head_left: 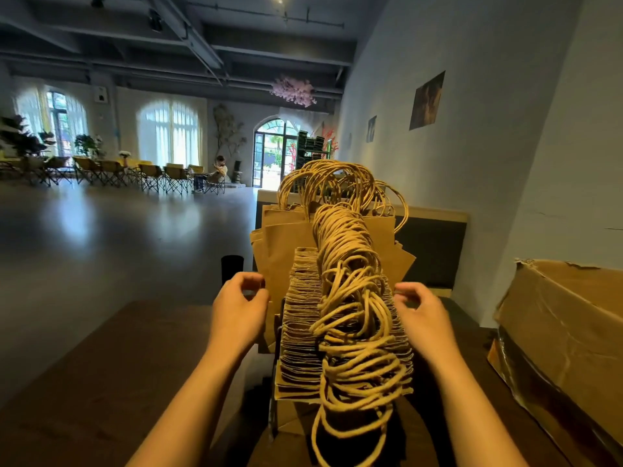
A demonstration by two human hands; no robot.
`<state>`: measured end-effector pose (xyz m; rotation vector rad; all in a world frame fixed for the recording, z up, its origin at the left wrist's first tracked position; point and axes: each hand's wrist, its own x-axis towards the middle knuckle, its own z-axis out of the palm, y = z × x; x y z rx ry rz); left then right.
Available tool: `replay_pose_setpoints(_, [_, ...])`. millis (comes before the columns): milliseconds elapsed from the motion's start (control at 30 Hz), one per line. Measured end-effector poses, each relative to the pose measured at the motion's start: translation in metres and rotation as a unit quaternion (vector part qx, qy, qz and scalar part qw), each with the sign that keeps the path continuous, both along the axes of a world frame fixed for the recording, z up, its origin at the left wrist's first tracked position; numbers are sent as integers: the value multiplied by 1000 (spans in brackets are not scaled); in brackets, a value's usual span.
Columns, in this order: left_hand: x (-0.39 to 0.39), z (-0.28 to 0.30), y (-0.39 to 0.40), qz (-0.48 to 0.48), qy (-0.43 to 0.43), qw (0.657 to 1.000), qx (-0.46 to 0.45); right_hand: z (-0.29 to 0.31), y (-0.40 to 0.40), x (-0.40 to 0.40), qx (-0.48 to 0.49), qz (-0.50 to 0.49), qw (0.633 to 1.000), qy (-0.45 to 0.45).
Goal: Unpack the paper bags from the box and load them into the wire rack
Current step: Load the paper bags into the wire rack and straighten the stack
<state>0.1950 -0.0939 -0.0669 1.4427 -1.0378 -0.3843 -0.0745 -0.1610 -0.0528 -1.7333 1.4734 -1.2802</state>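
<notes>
Right now my left hand, at nine o'clock of the packed row of brown kraft paper bags with twisted cord handles, curls loosely, fingertips touching a bag's edge. My right hand, at three o'clock, does likewise. A torn brown cardboard box sits farther right on the dark wooden table.

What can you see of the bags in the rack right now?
The bags are brown kraft paper with twisted paper-cord handles, packed upright edge-on in a long dense row running away from the camera. The handles loop up in a tangled ridge along the middle. Larger bags stand at the far end. The left hand and right hand sit at either side of the row, fingers curled at its edges. The rack itself is mostly hidden.
</notes>
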Motion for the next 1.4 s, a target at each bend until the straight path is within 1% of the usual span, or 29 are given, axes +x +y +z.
replay_pose_setpoints(67, [3, -7, -3, 13, -40, 999, 4, -10, -7, -3, 20, 12, 997, 68])
replay_pose_setpoints(133, [7, -12, -5, 19, -71, 997, 12, -19, -13, -4, 19, 13, 993, 112])
replay_pose_setpoints(233, [16, -20, -8, 13, -61, 998, 29, -32, -20, -8, 25, 8, 986, 167])
replay_pose_setpoints(300, [22, -24, -9, 9, -57, 997, 47, -38, -23, -13, 25, 4, 984, 178])
replay_pose_setpoints(533, [34, -37, -13, -14, -44, 996, 79, -41, -26, -16, -9, 6, 985, 175])
replay_pose_setpoints(733, [32, -40, -17, -1, -63, 995, 76, -31, -17, -11, -14, 18, 992, 125])
replay_pose_setpoints(933, [31, -47, -18, -1, -76, 993, 84, -28, -12, -2, 34, 30, 985, 167])
replay_pose_setpoints(1033, [29, -48, -18, 7, -83, 993, 83, -31, -14, -2, 36, 42, 983, 173])
replay_pose_setpoints(1200, [24, -46, -19, 30, -128, 987, 92, -29, -9, 2, 32, 68, 980, 185])
replay_pose_setpoints(1233, [24, -45, -20, 40, -134, 986, 95, -29, -7, 4, 29, 67, 981, 181])
replay_pose_setpoints(1333, [21, -44, -21, 58, -148, 983, 89, -35, -4, 8, 17, 48, 993, 104])
replay_pose_setpoints(1400, [17, -42, -20, 60, -162, 982, 82, -33, -2, 9, 16, 42, 996, 79])
